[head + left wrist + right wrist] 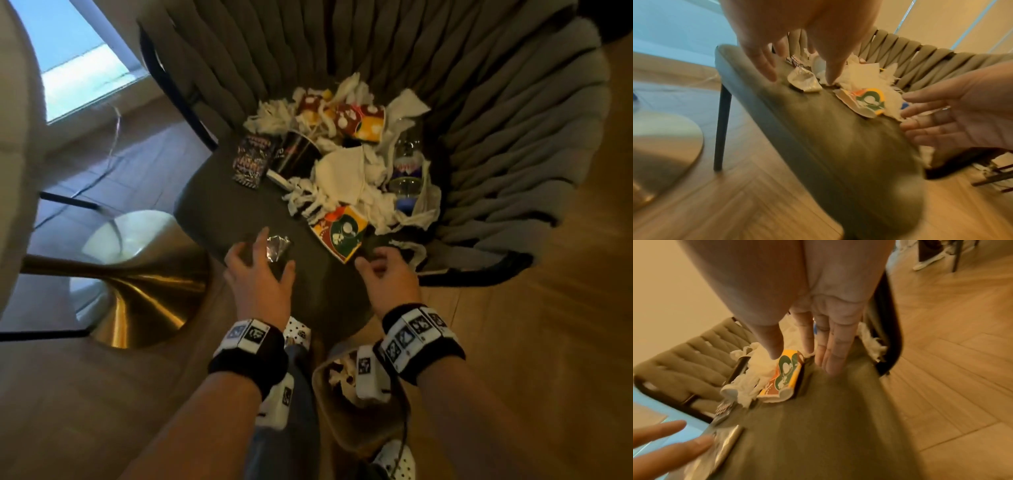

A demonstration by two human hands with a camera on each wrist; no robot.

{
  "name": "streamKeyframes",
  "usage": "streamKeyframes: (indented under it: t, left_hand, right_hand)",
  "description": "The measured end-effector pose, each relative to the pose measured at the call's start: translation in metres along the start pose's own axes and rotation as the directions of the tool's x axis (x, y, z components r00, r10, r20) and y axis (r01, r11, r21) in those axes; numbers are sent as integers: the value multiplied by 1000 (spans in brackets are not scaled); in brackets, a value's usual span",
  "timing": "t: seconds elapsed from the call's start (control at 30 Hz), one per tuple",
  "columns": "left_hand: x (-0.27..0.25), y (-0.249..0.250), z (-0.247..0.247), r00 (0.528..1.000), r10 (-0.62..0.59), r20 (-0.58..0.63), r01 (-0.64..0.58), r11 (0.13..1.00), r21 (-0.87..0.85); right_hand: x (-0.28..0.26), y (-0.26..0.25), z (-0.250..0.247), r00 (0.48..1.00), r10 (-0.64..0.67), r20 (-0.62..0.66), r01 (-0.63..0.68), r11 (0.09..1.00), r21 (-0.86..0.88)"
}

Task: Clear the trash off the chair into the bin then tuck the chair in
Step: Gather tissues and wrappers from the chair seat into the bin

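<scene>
A grey chair [274, 219] with a smooth velvety seat and a thick woven-rope back carries a heap of torn white tissue [346, 174], flattened printed paper cups [339, 233] and a crinkled silver foil wrapper [276, 247]. The left hand [257, 274] hovers over the foil, its grip spread. The right hand [390, 274] hangs beside the nearest cup, fingers loose, holding nothing. A tan bin [346, 421] stands on the herringbone wood floor [534, 342] below.

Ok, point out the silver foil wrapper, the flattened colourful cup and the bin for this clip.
silver foil wrapper [275, 247], head view, on its crinkled middle.
flattened colourful cup [339, 230], head view, on the green printed face.
bin [317, 371], head view, on its left rim.
</scene>
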State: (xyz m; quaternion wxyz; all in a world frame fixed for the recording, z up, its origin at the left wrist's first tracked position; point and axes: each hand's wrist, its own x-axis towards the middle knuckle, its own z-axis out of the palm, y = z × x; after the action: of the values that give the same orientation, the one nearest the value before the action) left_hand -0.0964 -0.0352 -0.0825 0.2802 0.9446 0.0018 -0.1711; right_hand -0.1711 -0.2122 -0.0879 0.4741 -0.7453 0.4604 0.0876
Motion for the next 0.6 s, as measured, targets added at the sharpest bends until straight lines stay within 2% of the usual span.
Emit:
streamKeyframes:
  t: [0.07, 0.13, 0.2, 0.3, 0.37, 0.43, 0.47, 0.53, 0.6]
  left_hand:
    - [36, 7, -3, 994, -10, 107, -7, 987, 161]
    - [59, 3, 2, 980, 24, 196, -81, 954, 289]
    - [73, -6, 5, 967, 80, 240, -141, 958, 251]
    - [81, -13, -4, 958, 128, 257, -166, 977, 133]
    - [88, -10, -15, 966, 112, 231, -120, 993, 18]
    - [101, 2, -25, 979, 143, 142, -133, 988, -83]
    - [110, 11, -29, 985, 156, 80, -146, 982, -116]
    - [131, 36, -34, 991, 133, 18, -127, 976, -179]
    - [154, 61, -33, 993, 92, 79, -76, 979, -190]
  right_hand:
    - [26, -27, 15, 996, 87, -23, -87, 996, 4]
    - [44, -41, 30, 984, 165, -65, -164, 986, 25]
    - [51, -48, 38, 967, 238, -90, -232, 970, 78]
    - [33, -54, 32, 950, 312, 6, -310, 942, 128]
    - [16, -62, 21, 970, 235, 61, -238, 970, 57]
    - [13, -75, 9, 998, 60, 30, -53, 983, -175]
    - [18, -84, 3, 999, -48, 12, 49, 950, -309]
    - [41, -103, -5, 977, -214, -8, 188, 876, -444]
    - [71, -121, -9, 968, -252, 16, 229, 851, -473]
